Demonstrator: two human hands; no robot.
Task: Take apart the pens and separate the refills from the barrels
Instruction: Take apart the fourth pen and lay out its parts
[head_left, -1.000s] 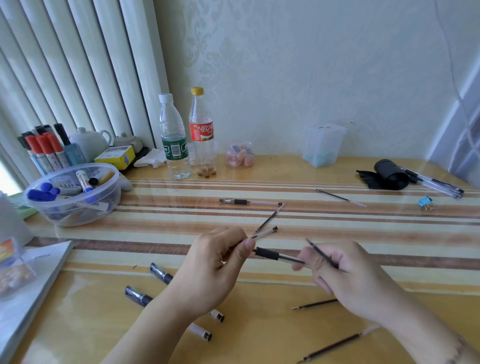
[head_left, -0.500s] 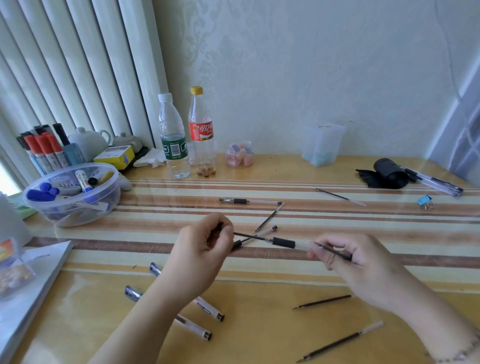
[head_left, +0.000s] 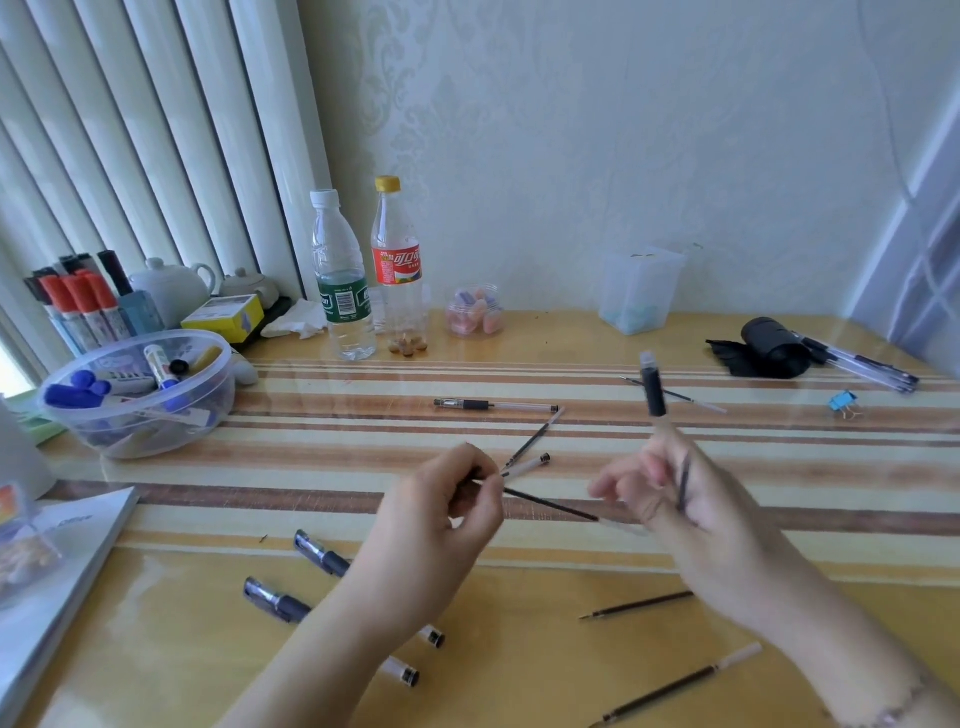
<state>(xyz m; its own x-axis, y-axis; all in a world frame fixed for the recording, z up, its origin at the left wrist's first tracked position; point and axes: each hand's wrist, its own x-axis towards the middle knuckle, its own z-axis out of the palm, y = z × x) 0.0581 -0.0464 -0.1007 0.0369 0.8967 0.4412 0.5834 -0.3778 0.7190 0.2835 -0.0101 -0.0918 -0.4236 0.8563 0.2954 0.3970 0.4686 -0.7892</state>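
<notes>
Refill (head_left: 550, 503) was pinched at its near end by the left hand (head_left: 441, 514), its length held out low over the striped table (head_left: 779, 665) toward the right hand (head_left: 691, 509); a barrel (head_left: 653, 387) was gripped upright by the right hand, with a dark thin piece, too blurred to be named, also clasped in its fingers. Risk was judged to lie in that crowded right-hand grip, from which one piece could be dropped and rolled among the loose refills (head_left: 636, 605) nearby. Bending of the thin refill was also thought possible if it were knocked against the table.
</notes>
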